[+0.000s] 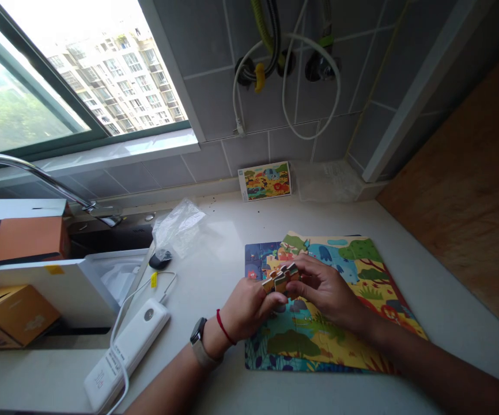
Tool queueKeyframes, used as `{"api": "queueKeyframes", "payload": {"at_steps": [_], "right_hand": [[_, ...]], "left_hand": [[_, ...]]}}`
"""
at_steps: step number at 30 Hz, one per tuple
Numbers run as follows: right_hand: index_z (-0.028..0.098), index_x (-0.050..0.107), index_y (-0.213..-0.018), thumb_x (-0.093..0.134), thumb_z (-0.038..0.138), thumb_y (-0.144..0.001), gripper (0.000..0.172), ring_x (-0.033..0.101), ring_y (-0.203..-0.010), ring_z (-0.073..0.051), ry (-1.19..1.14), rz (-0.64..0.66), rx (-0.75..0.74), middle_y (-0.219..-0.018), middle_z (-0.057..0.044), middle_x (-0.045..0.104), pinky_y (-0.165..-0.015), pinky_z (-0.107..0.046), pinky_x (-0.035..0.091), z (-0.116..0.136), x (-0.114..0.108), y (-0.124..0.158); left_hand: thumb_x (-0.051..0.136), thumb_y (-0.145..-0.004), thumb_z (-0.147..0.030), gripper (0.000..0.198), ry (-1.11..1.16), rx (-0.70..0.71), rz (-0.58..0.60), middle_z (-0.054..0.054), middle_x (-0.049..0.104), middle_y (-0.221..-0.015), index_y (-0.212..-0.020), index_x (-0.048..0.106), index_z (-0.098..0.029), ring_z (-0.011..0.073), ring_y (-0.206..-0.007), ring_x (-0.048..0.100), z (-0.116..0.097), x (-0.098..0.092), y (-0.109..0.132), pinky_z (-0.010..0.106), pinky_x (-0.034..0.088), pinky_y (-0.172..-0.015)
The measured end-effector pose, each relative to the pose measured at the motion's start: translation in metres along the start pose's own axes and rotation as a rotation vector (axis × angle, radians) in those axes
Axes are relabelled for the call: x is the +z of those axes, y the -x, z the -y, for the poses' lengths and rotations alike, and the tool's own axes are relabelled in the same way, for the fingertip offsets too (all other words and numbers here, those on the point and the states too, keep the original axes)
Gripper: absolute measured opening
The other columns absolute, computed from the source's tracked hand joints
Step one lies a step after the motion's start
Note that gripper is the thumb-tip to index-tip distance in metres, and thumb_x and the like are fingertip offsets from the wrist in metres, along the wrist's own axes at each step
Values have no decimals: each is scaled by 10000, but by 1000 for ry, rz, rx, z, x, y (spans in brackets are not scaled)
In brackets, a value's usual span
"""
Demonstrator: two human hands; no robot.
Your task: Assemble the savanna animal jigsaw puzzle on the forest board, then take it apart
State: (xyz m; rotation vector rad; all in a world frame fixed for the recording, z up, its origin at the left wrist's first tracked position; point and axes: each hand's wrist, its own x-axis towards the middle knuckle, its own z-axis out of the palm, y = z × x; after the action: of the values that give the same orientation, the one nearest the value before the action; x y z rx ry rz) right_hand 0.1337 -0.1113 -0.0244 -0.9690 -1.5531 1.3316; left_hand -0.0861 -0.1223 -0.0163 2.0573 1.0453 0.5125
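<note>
Both of my hands meet over a colourful animal jigsaw puzzle lying on the white counter. Between them is a small stack of puzzle pieces, seen edge-on. My left hand grips the stack from the left, thumb along its near side. From the right, my right hand pinches the other end between thumb and fingers. Part of the puzzle's upper left is hidden behind my hands. The yellow puzzle rests over a darker blue one, whose edge shows at the left and bottom.
A picture card leans against the tiled wall. Clear plastic bags lie left of it and at its right. A white power bank with a cable sits at front left, near the sink, boxes and a chrome faucet.
</note>
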Motion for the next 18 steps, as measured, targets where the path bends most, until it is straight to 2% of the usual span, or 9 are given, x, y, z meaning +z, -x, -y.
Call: {"api": "queueKeyframes", "payload": {"at_steps": [3,6,9,10,12,13,15,16,18], "right_hand": [[243,812,-1004,798,523,-880,307,678,-968,-237,86,44,-17,-988,-68,759,-911,-368,567,2,0,2],[214,783,-930,807,544,-862,338,686,-801,-198,-41,73,74,-878,-50,756,-740,-317,585,5,-1,1],[212,736,-976,827,542,-842,367,730,-853,-214,-221,-60,143,-947,-57,781,-749,-314,608,7,-3,-2],[217,726,-1003,831,538,-840,375,741,-902,-228,-262,-125,153,-980,-61,789,-786,-325,615,6,-4,-4],[230,713,-1031,838,533,-836,380,750,-968,-248,-327,-234,176,-999,-59,796,-838,-344,618,5,-5,-7],[237,710,-1031,843,532,-831,380,752,-975,-251,-359,-274,190,-989,-53,797,-845,-347,619,4,-5,-9],[251,707,-1024,858,527,-813,379,758,-955,-246,-411,-321,216,-975,-39,798,-839,-346,622,1,-5,-11],[255,708,-1019,866,524,-803,379,760,-934,-241,-428,-328,227,-970,-33,797,-832,-344,624,0,-5,-11],[257,710,-1018,873,518,-793,381,762,-901,-234,-452,-319,248,-959,-27,796,-817,-345,630,-1,-3,-11]], "left_hand": [[151,-1023,-774,816,-169,76,23,62,648,-657,-875,706,-195,174,-561,568,1,2,0,263,404,-588],[133,-1017,-772,823,-211,119,7,59,630,-658,-872,702,-194,173,-564,551,3,-1,1,268,394,-580],[172,-1040,-742,782,-229,125,-149,96,678,-776,-876,704,-194,219,-718,606,3,-9,0,312,476,-679],[237,-1060,-708,714,-243,114,-207,112,709,-869,-940,717,-193,244,-818,633,3,-12,-1,345,510,-755],[432,-1058,-643,541,-282,91,-268,144,726,-1159,-1206,695,-193,311,-1110,636,7,-16,-2,454,522,-967],[531,-1023,-639,565,-300,87,-265,160,680,-1322,-1360,628,-197,351,-1273,579,10,-16,-3,519,483,-1070],[672,-922,-683,852,-317,81,-208,183,513,-1566,-1583,416,-211,417,-1513,368,18,-12,-4,615,374,-1197],[707,-888,-697,971,-313,73,-168,187,433,-1633,-1639,317,-221,432,-1566,274,22,-9,-4,638,339,-1222],[732,-880,-673,1061,-293,55,-103,190,333,-1693,-1683,190,-240,444,-1601,179,28,-1,-3,663,307,-1240]]}}
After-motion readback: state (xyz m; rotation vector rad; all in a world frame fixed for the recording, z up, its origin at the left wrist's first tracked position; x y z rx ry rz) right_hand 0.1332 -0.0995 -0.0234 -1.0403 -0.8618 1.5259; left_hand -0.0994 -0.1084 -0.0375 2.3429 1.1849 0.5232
